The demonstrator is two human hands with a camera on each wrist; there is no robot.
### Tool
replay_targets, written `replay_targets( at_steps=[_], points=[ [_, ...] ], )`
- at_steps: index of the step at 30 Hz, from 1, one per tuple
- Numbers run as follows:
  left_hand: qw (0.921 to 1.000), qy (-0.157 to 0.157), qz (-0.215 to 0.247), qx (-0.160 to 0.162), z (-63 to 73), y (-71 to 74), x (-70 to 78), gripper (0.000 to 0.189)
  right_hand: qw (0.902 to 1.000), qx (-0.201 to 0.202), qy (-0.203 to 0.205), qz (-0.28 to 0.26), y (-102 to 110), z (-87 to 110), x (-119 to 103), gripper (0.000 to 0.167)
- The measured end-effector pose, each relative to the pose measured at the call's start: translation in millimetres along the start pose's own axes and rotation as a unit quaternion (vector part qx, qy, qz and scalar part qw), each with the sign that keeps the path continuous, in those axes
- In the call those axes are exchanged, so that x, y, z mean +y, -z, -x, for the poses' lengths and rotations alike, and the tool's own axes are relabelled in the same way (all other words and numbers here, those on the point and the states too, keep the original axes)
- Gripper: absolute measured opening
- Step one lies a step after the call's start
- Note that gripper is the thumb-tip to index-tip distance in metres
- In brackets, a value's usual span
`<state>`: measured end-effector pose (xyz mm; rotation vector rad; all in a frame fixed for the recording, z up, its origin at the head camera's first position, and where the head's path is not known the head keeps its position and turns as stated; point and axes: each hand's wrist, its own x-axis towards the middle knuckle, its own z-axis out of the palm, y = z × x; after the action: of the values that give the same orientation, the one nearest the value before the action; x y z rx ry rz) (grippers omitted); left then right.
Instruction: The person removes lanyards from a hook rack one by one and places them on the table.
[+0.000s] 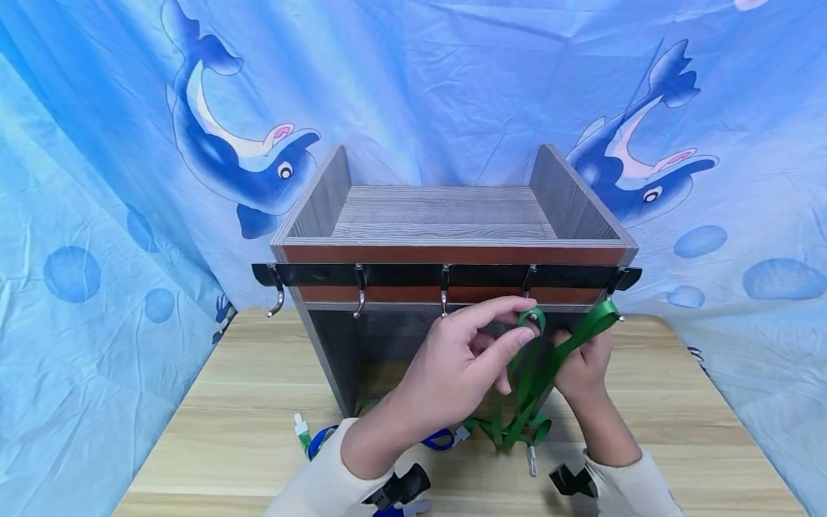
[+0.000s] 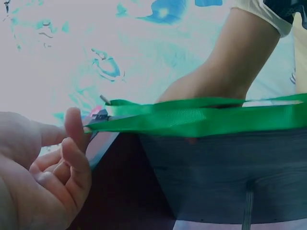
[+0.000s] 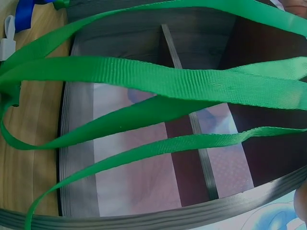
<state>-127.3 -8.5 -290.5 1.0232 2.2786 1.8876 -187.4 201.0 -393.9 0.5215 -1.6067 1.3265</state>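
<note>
My left hand is at the second hook from the right, with thumb and index finger at the small top loop of a green lanyard. Another green strap hangs from the rightmost hook. Partly behind that strap is my right hand, beside the shelf unit's right side; its fingertips are mostly hidden, so its grip is unclear. In the right wrist view, several green strands cross in front of the unit. Their lower ends gather on the table near a metal clip.
The grey wooden shelf unit stands on a wooden table. A black hook rail runs along its front, with bare hooks at left and middle. Blue lanyards and a green strap with a white clip lie on the table. A dolphin-print cloth surrounds it.
</note>
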Motion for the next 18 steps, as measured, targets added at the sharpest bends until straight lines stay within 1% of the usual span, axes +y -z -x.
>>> replay_targets(
  at_steps=[2, 7, 13, 18],
  points=[
    [0.9999, 0.002, 0.014, 0.008, -1.4, -2.5, 0.6, 0.036, 1.0, 0.002, 0.001, 0.001, 0.1, -0.2, 0.1, 0.024],
    [0.9992, -0.009, 0.032, 0.022, -2.4, -6.7, -0.7, 0.032, 1.0, 0.001, -0.002, 0.0, -0.1, -0.5, -0.7, 0.024],
    [0.9984, -0.016, 0.04, 0.037, -2.2, -9.3, -0.5, 0.029, 0.9999, 0.009, -0.007, -0.002, -1.1, 0.4, -2.0, 0.02],
    [0.9978, -0.033, 0.041, 0.04, -1.9, -9.5, -0.2, 0.028, 1.0, 0.007, 0.0, -0.004, -0.9, 0.6, -0.9, 0.023]
  ],
)
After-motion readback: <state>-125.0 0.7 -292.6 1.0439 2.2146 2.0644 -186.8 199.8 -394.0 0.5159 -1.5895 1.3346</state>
